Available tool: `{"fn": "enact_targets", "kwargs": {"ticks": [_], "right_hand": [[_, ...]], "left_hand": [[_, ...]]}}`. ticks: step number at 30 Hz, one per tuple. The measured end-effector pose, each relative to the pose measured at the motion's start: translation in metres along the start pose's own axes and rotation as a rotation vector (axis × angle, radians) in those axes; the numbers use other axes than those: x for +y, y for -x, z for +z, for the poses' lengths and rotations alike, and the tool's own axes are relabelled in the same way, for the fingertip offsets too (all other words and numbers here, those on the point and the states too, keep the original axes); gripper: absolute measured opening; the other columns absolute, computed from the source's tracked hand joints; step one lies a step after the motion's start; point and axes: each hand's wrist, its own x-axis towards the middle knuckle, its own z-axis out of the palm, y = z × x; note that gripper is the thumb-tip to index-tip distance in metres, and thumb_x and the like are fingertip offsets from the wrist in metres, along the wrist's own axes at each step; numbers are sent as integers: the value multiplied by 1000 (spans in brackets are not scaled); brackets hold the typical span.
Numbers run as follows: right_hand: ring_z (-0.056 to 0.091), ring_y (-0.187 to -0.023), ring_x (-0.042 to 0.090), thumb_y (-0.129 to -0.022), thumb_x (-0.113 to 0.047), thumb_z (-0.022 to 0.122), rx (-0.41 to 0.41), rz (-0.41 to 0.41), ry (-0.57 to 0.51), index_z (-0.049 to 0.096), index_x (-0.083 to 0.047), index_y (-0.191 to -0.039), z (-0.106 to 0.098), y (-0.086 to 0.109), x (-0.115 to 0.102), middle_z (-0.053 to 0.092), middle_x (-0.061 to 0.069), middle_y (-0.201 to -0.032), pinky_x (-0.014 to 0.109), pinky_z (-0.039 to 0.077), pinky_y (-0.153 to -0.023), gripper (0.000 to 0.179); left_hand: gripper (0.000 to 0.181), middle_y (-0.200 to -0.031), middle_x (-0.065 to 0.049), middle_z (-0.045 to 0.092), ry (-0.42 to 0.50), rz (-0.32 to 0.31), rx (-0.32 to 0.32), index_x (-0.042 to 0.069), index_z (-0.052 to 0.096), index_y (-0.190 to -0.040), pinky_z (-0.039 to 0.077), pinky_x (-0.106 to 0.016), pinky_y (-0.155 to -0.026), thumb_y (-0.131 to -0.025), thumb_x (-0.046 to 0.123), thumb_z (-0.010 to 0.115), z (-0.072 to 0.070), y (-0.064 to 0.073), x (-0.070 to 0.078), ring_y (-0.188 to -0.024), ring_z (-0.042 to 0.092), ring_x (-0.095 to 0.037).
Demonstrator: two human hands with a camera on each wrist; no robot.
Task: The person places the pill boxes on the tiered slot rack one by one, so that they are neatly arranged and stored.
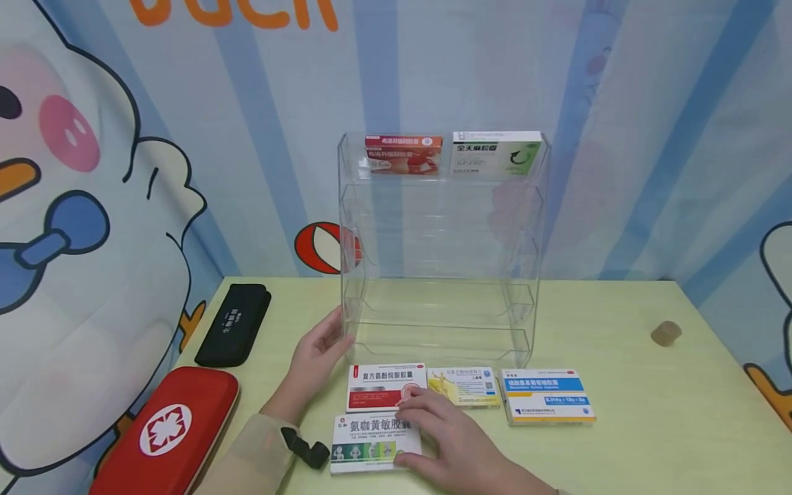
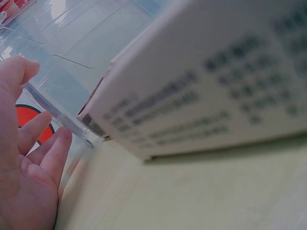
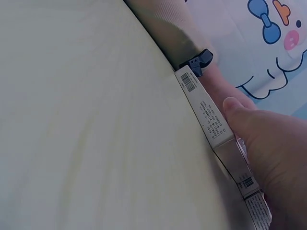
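Note:
A clear tiered acrylic rack [image 1: 442, 337] stands on the table. My left hand [image 1: 317, 352] is at its lower left side, fingers loosely extended against the edge; the left wrist view shows that hand [image 2: 31, 143] beside the clear plastic. My right hand [image 1: 452, 440] lies over the right end of a white and green medicine box [image 1: 365, 450], thumb on its face and fingertips by its far edge. Directly behind lies a red and white medicine box [image 1: 380, 392]. Beside that are a yellow and white box [image 1: 460, 385] and a blue and white box [image 1: 547, 397].
On the rack's top tier stand a red box [image 1: 403, 157] and a white and green box [image 1: 495, 155]. A red case [image 1: 167, 430] with a white emblem and a black pouch [image 1: 234, 326] lie at left. A cork-like stub [image 1: 666, 333] is at right.

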Motion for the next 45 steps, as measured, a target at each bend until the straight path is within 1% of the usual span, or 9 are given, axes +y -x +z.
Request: {"fn": "enact_targets", "kwargs": {"ticks": [8, 10, 15, 17, 20, 30, 39, 41, 45], "right_hand": [[50, -159, 20, -98, -61, 77, -15, -13, 22, 72, -23, -140, 1, 1, 0, 63, -11, -151, 46, 54, -124, 58], [50, -158, 19, -97, -62, 77, -20, -9, 23, 72, -23, -141, 0, 0, -1, 63, -12, -151, 45, 54, -124, 59], [59, -133, 9, -92, -68, 79, 35, -39, 97, 74, -26, -137, 0, 1, 0, 67, -15, -140, 34, 59, -114, 61], [57, -122, 5, -90, -70, 80, 57, -44, 137, 75, -28, -135, 0, 1, -1, 68, -17, -134, 31, 58, -107, 61], [56, -117, 4, -89, -71, 80, 56, -39, 159, 75, -29, -134, -2, 1, -2, 69, -18, -133, 29, 55, -103, 62], [58, -121, 5, -92, -69, 79, 22, -43, 128, 73, -27, -138, -4, 1, -2, 69, -15, -143, 30, 56, -104, 63], [58, -126, 5, -91, -71, 79, -9, -10, 79, 71, -30, -141, -3, 1, -4, 67, -16, -143, 33, 59, -109, 65], [58, -128, 5, -90, -69, 81, 3, -23, 60, 71, -30, -142, -3, 1, -5, 65, -14, -143, 34, 60, -109, 66], [61, -131, 10, -85, -58, 91, 79, -97, 34, 71, -25, -139, -1, 1, -3, 66, -7, -141, 32, 60, -111, 67]], "left_hand": [[67, -173, -2, 50, 3, 7, -7, 24, 44, -170, 46, -44, -127, -109, 23, 72, 1, -1, 0, -159, 52, -28], [67, -173, -3, 50, 8, 11, -8, 23, 44, -170, 48, -38, -126, -108, 22, 72, 1, -1, -1, -158, 52, -28], [67, -172, -4, 51, 21, 7, -3, 23, 45, -169, 48, -33, -125, -108, 20, 73, 1, -1, -1, -158, 53, -29], [67, -172, -4, 52, 24, 2, -3, 24, 46, -169, 47, -38, -126, -108, 21, 73, 2, -1, 0, -158, 53, -28], [66, -172, -3, 52, 23, -1, -3, 24, 46, -169, 47, -40, -127, -108, 21, 72, 2, -2, 1, -158, 53, -28], [66, -172, -2, 52, 19, -2, 4, 26, 46, -169, 47, -39, -127, -108, 21, 73, 2, -2, 2, -158, 53, -27], [66, -171, -2, 52, 21, -25, 3, 28, 47, -168, 47, -41, -127, -108, 23, 73, 2, -1, 1, -157, 54, -27], [66, -171, -2, 53, 17, -24, 6, 27, 47, -168, 47, -42, -127, -108, 22, 73, 2, -1, 1, -157, 54, -27], [66, -171, -2, 52, 9, -20, 9, 28, 47, -168, 46, -45, -128, -108, 20, 72, 1, 0, 2, -157, 54, -27]]}}
